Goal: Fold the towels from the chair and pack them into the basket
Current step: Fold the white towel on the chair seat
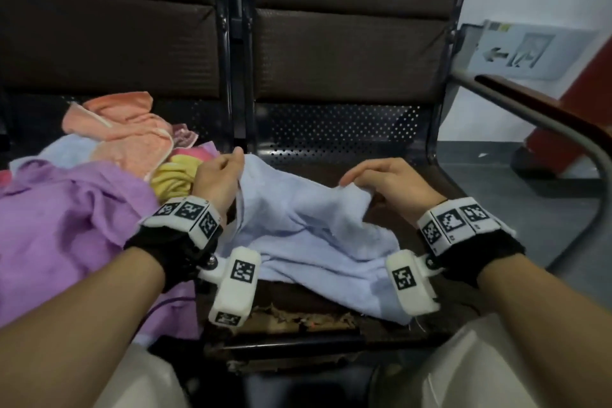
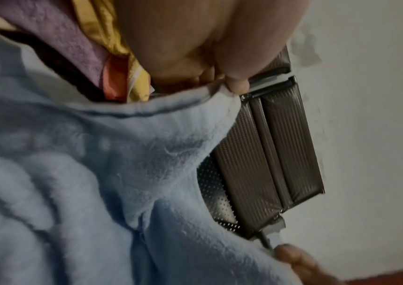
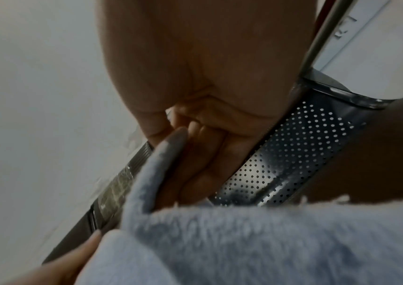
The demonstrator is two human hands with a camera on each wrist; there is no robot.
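Observation:
A pale blue towel [image 1: 308, 228] lies rumpled on the right-hand chair seat [image 1: 440, 189]. My left hand [image 1: 222, 172] pinches its far left edge, thumb against fingers, as the left wrist view shows on the towel [image 2: 98, 173]. My right hand [image 1: 387, 175] holds the far right edge, lifted slightly; in the right wrist view the towel [image 3: 244, 241] edge runs up between thumb and fingers [image 3: 207, 154]. A heap of unfolded towels fills the left seat: purple [image 1: 66, 228], orange [image 1: 132, 132], yellow [image 1: 172, 175], another light blue [image 1: 63, 149]. No basket is in view.
Dark padded chair backs [image 1: 347, 43] rise behind both seats, with a perforated metal strip [image 1: 341, 129] below. A curved armrest [image 1: 546, 116] stands at the right, grey floor [image 1: 530, 202] beyond it. The seat's front edge [image 1: 298, 321] is torn.

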